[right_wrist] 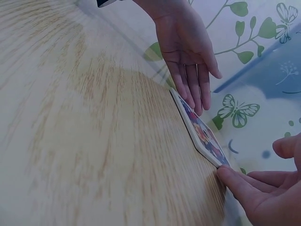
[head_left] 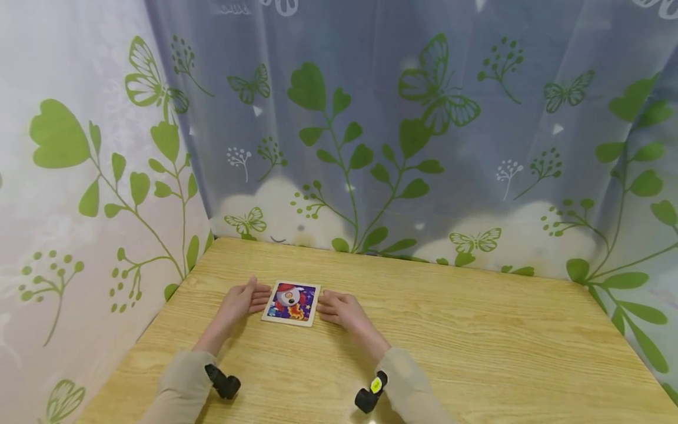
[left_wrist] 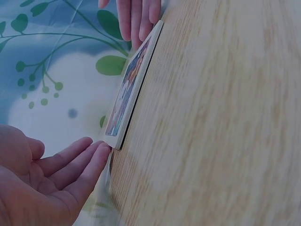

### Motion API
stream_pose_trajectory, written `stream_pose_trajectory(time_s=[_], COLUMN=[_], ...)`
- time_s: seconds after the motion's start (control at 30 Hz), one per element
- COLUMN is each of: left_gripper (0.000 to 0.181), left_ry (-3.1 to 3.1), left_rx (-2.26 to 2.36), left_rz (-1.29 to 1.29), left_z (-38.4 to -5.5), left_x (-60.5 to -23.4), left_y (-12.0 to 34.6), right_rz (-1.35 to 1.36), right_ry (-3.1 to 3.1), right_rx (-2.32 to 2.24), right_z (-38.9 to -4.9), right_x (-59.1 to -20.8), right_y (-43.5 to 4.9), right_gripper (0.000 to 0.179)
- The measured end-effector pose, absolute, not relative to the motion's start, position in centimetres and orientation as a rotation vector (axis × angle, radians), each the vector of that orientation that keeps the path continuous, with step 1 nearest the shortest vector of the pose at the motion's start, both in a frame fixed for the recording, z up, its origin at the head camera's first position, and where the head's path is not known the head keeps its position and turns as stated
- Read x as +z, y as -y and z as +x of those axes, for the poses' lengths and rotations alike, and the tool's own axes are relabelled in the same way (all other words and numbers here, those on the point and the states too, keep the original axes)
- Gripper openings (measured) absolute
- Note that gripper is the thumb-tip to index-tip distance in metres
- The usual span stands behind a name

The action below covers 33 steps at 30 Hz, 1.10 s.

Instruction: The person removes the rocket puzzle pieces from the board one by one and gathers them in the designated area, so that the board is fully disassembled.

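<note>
A square picture board [head_left: 290, 304] with a pale wooden border lies flat on the table. Its printed picture shows a white and red rocket with orange flames and stars on purple. At its left edge my left hand [head_left: 244, 300] holds its fingers straight, fingertips right at the border. Opposite it, my right hand [head_left: 343, 310] reaches to the right edge with extended fingers. The left wrist view shows the left hand [left_wrist: 56, 183] palm up beside the board's near corner [left_wrist: 115, 141]. In the right wrist view, the right hand's fingertips [right_wrist: 225, 173] meet the border.
The wood-grain table [head_left: 477, 347] stretches to the right and toward me. Behind it hangs a blue-grey curtain [head_left: 371, 147] with green leaves and butterflies, and a pale one [head_left: 95, 235] runs along the left side. Each wrist wears a small black camera [head_left: 225, 384].
</note>
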<state>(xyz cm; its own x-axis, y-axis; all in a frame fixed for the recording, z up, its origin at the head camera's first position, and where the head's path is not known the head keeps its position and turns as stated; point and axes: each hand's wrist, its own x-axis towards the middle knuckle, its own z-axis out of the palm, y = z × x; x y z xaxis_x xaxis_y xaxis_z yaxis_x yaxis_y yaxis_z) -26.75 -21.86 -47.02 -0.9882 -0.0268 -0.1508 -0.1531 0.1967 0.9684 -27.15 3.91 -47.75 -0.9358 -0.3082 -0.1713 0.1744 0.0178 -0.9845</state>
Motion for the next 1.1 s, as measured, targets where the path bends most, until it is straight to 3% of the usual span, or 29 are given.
stream_pose_trajectory(time_s=[1.1], left_gripper=[0.061], left_ry=[-2.231], left_rx=[1.964], left_rz=[-0.137], left_z=[-26.0], left_x=[-47.1], left_y=[19.2], right_rz=[-0.118], right_ry=[-2.019], right_rx=[-1.968], right_z=[-26.9], right_x=[-47.7], right_y=[-7.5], right_gripper=[0.050])
